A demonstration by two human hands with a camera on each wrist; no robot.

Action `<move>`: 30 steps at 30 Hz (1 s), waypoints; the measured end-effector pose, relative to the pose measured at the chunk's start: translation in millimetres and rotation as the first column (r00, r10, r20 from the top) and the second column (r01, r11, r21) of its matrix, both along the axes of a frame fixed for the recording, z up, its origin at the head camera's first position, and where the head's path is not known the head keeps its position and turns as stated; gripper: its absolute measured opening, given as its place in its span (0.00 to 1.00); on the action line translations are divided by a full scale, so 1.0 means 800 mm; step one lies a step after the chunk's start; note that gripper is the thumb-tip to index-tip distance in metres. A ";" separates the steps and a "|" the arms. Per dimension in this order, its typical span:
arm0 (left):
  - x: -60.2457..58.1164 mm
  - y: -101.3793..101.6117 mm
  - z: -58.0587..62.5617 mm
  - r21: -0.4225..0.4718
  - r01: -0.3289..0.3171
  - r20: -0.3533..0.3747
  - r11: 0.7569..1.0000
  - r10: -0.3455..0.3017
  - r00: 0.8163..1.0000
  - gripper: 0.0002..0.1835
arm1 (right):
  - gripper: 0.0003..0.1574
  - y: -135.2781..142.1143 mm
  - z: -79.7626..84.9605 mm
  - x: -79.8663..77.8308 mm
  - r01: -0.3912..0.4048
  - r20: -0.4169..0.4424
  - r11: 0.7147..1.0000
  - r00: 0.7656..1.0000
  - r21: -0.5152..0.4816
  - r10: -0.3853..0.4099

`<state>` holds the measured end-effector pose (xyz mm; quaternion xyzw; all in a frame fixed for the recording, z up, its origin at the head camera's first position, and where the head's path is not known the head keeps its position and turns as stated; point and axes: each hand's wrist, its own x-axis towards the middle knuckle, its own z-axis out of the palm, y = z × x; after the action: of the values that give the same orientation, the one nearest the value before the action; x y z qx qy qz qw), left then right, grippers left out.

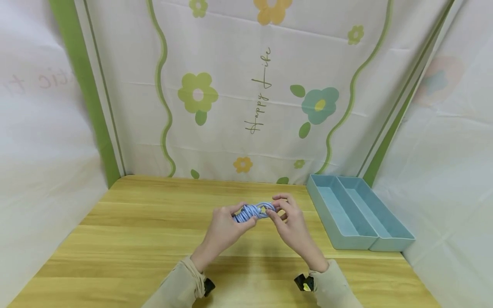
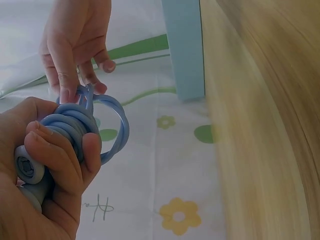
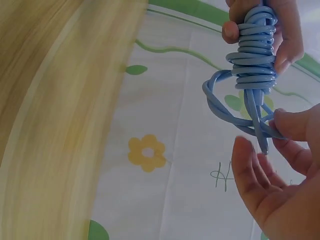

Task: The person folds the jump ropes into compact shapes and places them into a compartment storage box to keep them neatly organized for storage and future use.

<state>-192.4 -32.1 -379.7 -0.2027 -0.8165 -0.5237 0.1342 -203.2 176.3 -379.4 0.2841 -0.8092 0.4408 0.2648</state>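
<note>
A blue jump rope (image 1: 249, 211), its cord wound in tight turns, is held up over the table between the two hands. My left hand (image 1: 221, 229) grips the wound bundle, fingers curled around it. Two pale handle ends (image 2: 29, 166) show inside that palm in the left wrist view. From the other end of the bundle sticks a loose loop of cord (image 3: 220, 109). The right hand (image 1: 292, 224) pinches this loop between thumb and index finger, while its other fingers stay spread apart from the cord.
A light blue tray (image 1: 348, 241) with two long compartments stands at the table's right side. The wooden table (image 1: 135, 239) meets a white flowered curtain (image 1: 231, 141) at the back, and more white cloth hangs on both sides.
</note>
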 end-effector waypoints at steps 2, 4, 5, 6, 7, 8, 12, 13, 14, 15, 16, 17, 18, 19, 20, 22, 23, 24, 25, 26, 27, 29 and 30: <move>0.000 0.001 0.001 -0.009 -0.003 -0.018 1.000 0.003 1.000 0.17 | 0.04 0.000 0.000 0.000 0.006 -0.022 1.000 1.000 0.007 -0.006; 0.000 0.001 0.001 -0.012 0.000 -0.034 1.000 -0.001 0.999 0.15 | 0.05 0.001 0.000 0.000 0.015 -0.044 1.000 0.999 0.007 -0.015; 0.000 0.002 0.000 -0.012 0.000 -0.035 1.000 -0.001 0.999 0.15 | 0.07 0.001 0.000 0.000 0.021 -0.056 1.000 0.998 0.007 -0.020; 0.000 0.002 0.000 -0.009 0.001 -0.034 1.000 -0.002 0.999 0.15 | 0.08 0.001 -0.001 0.000 0.026 -0.068 1.000 0.997 0.007 -0.026; 0.000 0.002 -0.001 -0.007 0.004 -0.033 1.000 -0.004 0.999 0.15 | 0.09 0.002 -0.001 -0.001 0.036 -0.084 0.999 0.996 0.008 -0.035; 0.000 0.002 -0.001 -0.007 0.004 -0.030 1.000 -0.004 1.000 0.15 | 0.10 0.002 -0.002 -0.001 0.043 -0.103 0.999 0.994 0.012 -0.041; 0.002 0.003 -0.002 0.005 0.004 0.010 1.000 -0.004 1.000 0.16 | 0.09 0.003 -0.004 -0.003 0.103 -0.238 0.992 0.968 0.073 -0.083; 0.002 0.003 -0.003 0.006 0.004 0.017 1.000 -0.004 1.000 0.16 | 0.08 0.003 -0.004 -0.004 0.126 -0.278 0.987 0.956 0.096 -0.095; 0.002 0.003 -0.003 0.005 0.002 0.022 1.000 -0.002 1.000 0.16 | 0.07 0.002 -0.004 -0.004 0.147 -0.312 0.982 0.944 0.121 -0.103; 0.002 0.003 -0.003 0.005 0.000 0.026 1.000 -0.001 1.000 0.17 | 0.06 0.001 -0.004 -0.004 0.166 -0.335 0.976 0.936 0.141 -0.110; 0.002 0.004 -0.003 0.006 -0.002 0.030 1.000 0.002 1.000 0.17 | 0.05 0.001 -0.004 -0.004 0.173 -0.345 0.973 0.932 0.152 -0.111; 0.002 0.004 -0.003 0.007 -0.005 0.036 1.000 0.004 0.999 0.18 | 0.05 0.000 -0.004 -0.003 0.172 -0.342 0.972 0.933 0.158 -0.110; 0.002 0.004 -0.003 0.008 -0.009 0.044 1.000 0.008 0.999 0.19 | 0.04 0.000 -0.003 -0.002 0.157 -0.327 0.975 0.940 0.154 -0.100; 0.001 0.004 -0.003 0.014 -0.013 0.053 1.000 0.012 0.998 0.20 | 0.04 0.000 -0.002 -0.001 0.130 -0.298 0.981 0.951 0.141 -0.083; 0.000 0.003 -0.003 0.019 -0.019 0.065 1.000 0.018 0.998 0.21 | 0.04 0.000 0.000 0.002 0.096 -0.259 0.988 0.964 0.121 -0.062; -0.002 0.001 -0.003 0.038 -0.039 0.103 0.998 0.035 0.994 0.24 | 0.05 0.000 0.003 0.008 0.024 -0.161 0.998 0.987 0.058 -0.015; -0.004 0.000 -0.004 0.052 -0.052 0.122 0.997 0.045 0.991 0.25 | 0.06 0.000 0.004 0.012 -0.005 -0.107 1.000 0.994 0.027 0.008; -0.005 -0.002 -0.004 0.072 -0.069 0.147 0.995 0.058 0.987 0.26 | 0.07 0.001 0.006 0.016 -0.031 -0.052 1.000 0.998 -0.002 0.031; -0.007 -0.004 -0.004 0.094 -0.089 0.171 0.992 0.072 0.983 0.27 | 0.07 0.001 0.007 0.021 -0.047 0.003 0.999 0.999 -0.023 0.047; -0.009 -0.006 -0.005 0.114 -0.109 0.189 0.988 0.086 0.978 0.27 | 0.08 0.000 0.008 0.025 -0.050 0.053 0.998 0.997 -0.028 0.051; -0.012 -0.008 -0.005 0.137 -0.131 0.211 0.982 0.100 0.972 0.27 | 0.08 -0.001 0.008 0.029 -0.050 0.092 0.999 0.994 -0.021 0.052; -0.016 -0.010 -0.004 0.179 -0.168 0.247 0.970 0.121 0.961 0.27 | 0.08 -0.005 0.009 0.036 -0.059 0.131 0.998 0.990 0.017 0.057; -0.018 -0.011 -0.004 0.188 -0.182 0.257 0.965 0.130 0.958 0.27 | 0.08 -0.008 0.009 0.038 -0.063 0.128 0.997 0.990 0.046 0.057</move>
<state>-206.9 -40.9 -382.9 -0.0567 -0.7803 -0.6155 0.0952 -172.6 170.1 -372.1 0.2862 -0.8262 0.4455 0.1925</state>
